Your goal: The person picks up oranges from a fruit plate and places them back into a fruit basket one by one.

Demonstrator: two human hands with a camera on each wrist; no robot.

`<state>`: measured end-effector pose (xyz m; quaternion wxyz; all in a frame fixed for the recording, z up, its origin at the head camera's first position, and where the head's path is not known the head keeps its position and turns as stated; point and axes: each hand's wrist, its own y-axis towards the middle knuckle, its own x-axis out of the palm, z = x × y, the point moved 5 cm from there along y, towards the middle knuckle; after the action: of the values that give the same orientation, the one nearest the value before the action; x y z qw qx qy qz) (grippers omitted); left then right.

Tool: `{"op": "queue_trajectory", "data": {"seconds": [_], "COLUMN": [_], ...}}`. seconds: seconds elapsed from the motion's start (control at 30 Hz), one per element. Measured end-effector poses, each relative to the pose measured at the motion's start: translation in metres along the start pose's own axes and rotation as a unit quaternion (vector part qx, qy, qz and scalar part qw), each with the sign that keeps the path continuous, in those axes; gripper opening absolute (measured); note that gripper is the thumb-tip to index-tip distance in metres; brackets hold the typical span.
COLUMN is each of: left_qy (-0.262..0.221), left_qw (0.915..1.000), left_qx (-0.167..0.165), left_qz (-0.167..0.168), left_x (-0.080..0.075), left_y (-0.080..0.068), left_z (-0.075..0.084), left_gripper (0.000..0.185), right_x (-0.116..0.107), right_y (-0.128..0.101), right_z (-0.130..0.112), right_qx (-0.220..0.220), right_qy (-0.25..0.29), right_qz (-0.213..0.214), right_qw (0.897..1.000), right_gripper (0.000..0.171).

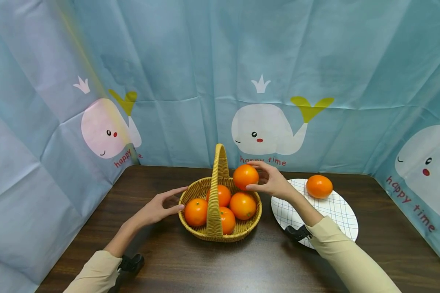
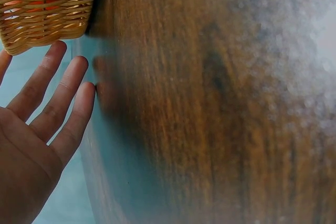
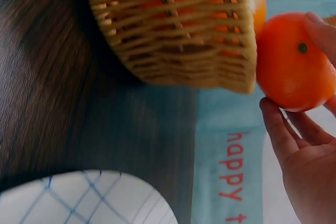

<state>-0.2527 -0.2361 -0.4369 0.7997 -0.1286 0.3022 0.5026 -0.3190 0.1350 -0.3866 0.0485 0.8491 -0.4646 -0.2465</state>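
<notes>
My right hand [image 1: 272,180] holds an orange [image 1: 245,176] between thumb and fingers at the right rim of a wicker basket [image 1: 257,223] with a tall handle. The right wrist view shows the green stem spot on this orange [image 3: 296,61], which overlaps the basket's rim. Inside the basket lie several more oranges [image 1: 196,212]. My left hand [image 1: 155,209] is at the basket's left side, thumb and index tip right at its rim. In the left wrist view the other fingers [image 2: 72,85] are spread and nearly straight beside the wicker wall.
To the right stands a white plate [image 1: 342,215] with blue grid lines, partly under my right forearm. One orange [image 1: 319,186] lies on its far part. The dark wooden table [image 1: 190,268] ends at a blue curtain [image 1: 176,122] with whale prints.
</notes>
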Motion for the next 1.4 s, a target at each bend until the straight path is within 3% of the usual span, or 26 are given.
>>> {"op": "queue_trajectory", "data": {"seconds": [0.27,0.63,1.0,1.4], "left_qy": [0.000,0.000,0.005,0.010], "left_qw": [1.0000,1.0000,1.0000,0.9999], "left_qx": [0.004,0.006,0.001,0.003], "left_qz": [-0.002,-0.004,-0.001,-0.001], "left_x": [0.001,0.001,0.000,-0.001], "left_y": [0.001,0.001,0.001,0.001], "left_z": [0.000,0.001,0.000,0.003], "left_gripper": [0.060,0.059,0.060,0.060], "right_x": [0.015,0.010,-0.029,-0.075], "right_y": [0.007,-0.001,-0.032,-0.090], "right_z": [-0.002,0.001,0.007,0.015], "right_qx": [-0.007,0.011,0.028,0.044], "right_qy": [0.001,0.010,-0.004,-0.052], "right_qz": [-0.017,-0.029,0.015,0.046], "right_qw": [1.000,0.999,0.999,0.997], "right_gripper": [0.072,0.073,0.040,0.033]}}
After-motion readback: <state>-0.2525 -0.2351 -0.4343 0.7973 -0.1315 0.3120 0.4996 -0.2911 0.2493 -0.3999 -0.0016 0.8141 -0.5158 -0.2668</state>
